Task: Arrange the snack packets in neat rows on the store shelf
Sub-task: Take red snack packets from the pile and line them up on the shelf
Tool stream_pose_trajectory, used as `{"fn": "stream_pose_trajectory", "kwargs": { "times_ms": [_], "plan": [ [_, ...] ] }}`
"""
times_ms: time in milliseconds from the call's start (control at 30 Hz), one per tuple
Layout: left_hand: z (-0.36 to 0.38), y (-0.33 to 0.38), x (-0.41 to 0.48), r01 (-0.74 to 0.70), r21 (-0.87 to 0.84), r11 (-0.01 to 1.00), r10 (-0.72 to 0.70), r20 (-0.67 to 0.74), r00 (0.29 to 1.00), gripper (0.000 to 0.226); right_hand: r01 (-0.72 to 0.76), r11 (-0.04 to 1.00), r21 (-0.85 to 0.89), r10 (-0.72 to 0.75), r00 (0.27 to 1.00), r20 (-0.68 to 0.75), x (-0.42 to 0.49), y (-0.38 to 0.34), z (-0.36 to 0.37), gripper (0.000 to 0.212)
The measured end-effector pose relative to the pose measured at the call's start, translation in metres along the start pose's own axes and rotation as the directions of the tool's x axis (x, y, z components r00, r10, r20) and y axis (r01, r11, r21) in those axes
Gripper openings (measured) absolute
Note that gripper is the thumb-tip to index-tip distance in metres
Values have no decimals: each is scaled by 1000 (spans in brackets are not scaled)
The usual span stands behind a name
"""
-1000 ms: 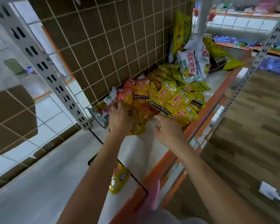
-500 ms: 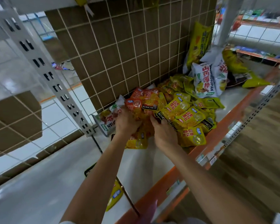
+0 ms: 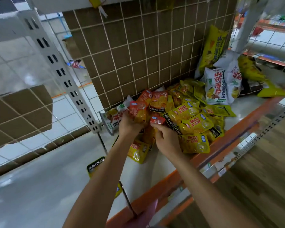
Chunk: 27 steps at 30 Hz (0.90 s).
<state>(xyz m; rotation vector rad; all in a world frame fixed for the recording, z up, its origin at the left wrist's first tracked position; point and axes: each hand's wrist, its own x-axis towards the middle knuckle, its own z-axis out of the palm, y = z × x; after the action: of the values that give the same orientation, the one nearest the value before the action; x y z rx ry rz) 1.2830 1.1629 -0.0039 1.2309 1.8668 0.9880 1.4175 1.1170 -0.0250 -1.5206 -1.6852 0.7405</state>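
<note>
A heap of small snack packets lies on the white shelf (image 3: 161, 171) against the wire-grid back. The orange-red packets (image 3: 158, 100) sit at the left of the heap, the yellow packets (image 3: 194, 122) at the right. My left hand (image 3: 130, 127) grips an orange-red packet (image 3: 137, 111) held upright at the heap's left edge. My right hand (image 3: 167, 139) pinches the top of another small red packet (image 3: 157, 120) just beside it. One yellow-orange packet (image 3: 138, 152) lies flat below my hands.
A white packet (image 3: 113, 118) lies at the far left by the slotted upright (image 3: 62, 74). Larger white bags (image 3: 219, 86) and tall yellow bags (image 3: 212, 48) stand at the back right. The shelf has an orange front rail (image 3: 220, 143). A yellow packet (image 3: 95, 165) lies beyond a wire divider (image 3: 127, 198).
Both hands have moved up into the heap's left side and closed on orange-red packets; the view has tilted closer to the shelf back.
</note>
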Motion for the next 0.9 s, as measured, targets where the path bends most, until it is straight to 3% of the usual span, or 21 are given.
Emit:
{"fn": "stream_pose_trajectory", "kwargs": {
  "times_ms": [200, 267, 333, 433, 533, 667, 767, 900],
  "plan": [
    [-20, -11, -23, -53, -284, 957, 32, -77, 997, 58, 137, 974, 182, -115, 985, -127, -10, -21, 0, 22],
    [-35, -14, -36, -73, -381, 922, 55, -56, 997, 41, 142, 967, 212, -116, 985, -130, -12, -29, 1, 22],
    [-50, -21, -50, -86, -459, 884, 76, -41, 996, 21, 114, 965, 234, -91, 990, -104, -18, -37, 5, 31],
    [-76, -36, -67, -103, -494, 863, 65, -93, 994, 13, 93, 928, 361, -80, 996, -51, -28, -48, 16, 60],
    [-105, -51, -86, -80, -549, 832, 17, -119, 993, 16, -40, 871, 490, 10, 998, 64, -41, -66, 33, 69],
    [-156, -81, -115, -53, -572, 819, -62, -181, 982, 27, -132, 836, 533, 42, 983, 179, -63, -100, 68, 37],
    [-203, -112, -143, -53, -546, 836, -88, -229, 969, 32, -194, 781, 593, 34, 962, 270, -91, -132, 107, 32],
    [-275, -153, -183, -14, -531, 847, -154, -271, 950, 26, -204, 783, 588, -26, 933, 359, -141, -181, 170, 32]
  ]
}}
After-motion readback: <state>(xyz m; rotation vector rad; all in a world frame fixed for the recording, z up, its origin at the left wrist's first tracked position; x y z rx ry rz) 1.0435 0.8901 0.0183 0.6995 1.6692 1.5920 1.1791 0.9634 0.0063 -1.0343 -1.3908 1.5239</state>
